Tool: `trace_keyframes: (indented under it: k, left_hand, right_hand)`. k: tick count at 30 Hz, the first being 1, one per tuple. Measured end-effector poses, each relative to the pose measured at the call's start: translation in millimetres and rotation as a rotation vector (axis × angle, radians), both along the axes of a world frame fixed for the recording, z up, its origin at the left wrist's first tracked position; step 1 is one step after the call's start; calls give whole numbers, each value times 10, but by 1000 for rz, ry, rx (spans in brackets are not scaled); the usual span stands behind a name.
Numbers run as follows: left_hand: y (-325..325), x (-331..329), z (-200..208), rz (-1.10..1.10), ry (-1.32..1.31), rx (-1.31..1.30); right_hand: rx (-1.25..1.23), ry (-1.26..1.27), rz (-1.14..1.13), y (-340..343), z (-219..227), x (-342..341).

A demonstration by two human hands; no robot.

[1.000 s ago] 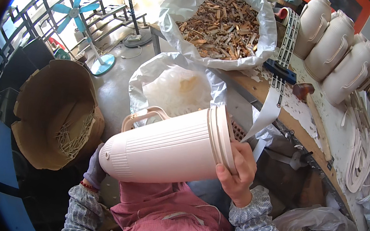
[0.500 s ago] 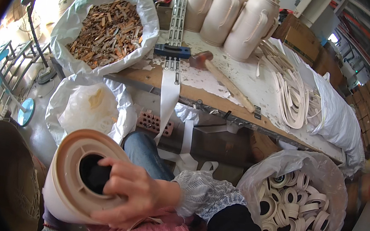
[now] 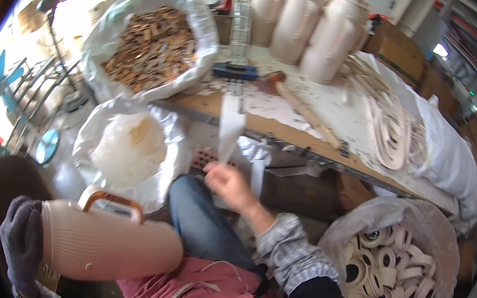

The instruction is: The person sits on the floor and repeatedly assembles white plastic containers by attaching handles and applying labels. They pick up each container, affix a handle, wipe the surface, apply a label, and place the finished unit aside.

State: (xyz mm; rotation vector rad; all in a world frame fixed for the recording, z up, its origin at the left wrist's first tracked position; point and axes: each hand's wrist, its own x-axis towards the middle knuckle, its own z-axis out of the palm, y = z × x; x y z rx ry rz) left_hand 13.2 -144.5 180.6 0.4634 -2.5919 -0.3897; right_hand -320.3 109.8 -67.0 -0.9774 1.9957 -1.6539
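Observation:
A pale pink vacuum flask shell [image 3: 117, 247] lies on its side across my lap, its brown-edged handle [image 3: 114, 198] facing up. My left hand [image 3: 22, 244], in a grey glove, grips the shell's left end. Bare and slightly blurred, my right hand [image 3: 229, 185] is closed at the lower end of a white strip [image 3: 231, 127], its fingers pinched there. That strip hangs over the table's front edge from a row of metal clips [image 3: 240, 35], with a blue-black block [image 3: 235, 71] lying across it.
Beside the block lies a wooden-handled mallet [image 3: 306, 114]. Three flask shells [image 3: 296, 21] stand at the back. A bag of brown chips [image 3: 154, 47] and a bag of clear plastic [image 3: 130, 150] are at left; a bag of pale rings [image 3: 391, 271] is at right. Pale strips [image 3: 387, 129] lie on the table [image 3: 323, 97].
The shell has turned from showing its round opening to lying sideways. My right hand has left its rim and moved up to the white strip. My gloved left hand has come into view.

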Motion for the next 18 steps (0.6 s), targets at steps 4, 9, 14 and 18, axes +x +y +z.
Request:
trace_keyframes:
  k: [4,9,14,18]
  left_hand:
    - [284,-333,63,92,-213,667]
    - [291,-507,-360,-355,-17,271]
    - [843,-727,-291,-339,-99,-478]
    - [971,-743,221,-710,-298,6]
  right_hand:
    - [217,550,-826,1547,804,-1543]
    - [1432,936,-1198,3527,746,-2033]
    - [1397,1147,-1031,3812,907,-2092]
    - [1442,939,-928,3615,1275,-2209]
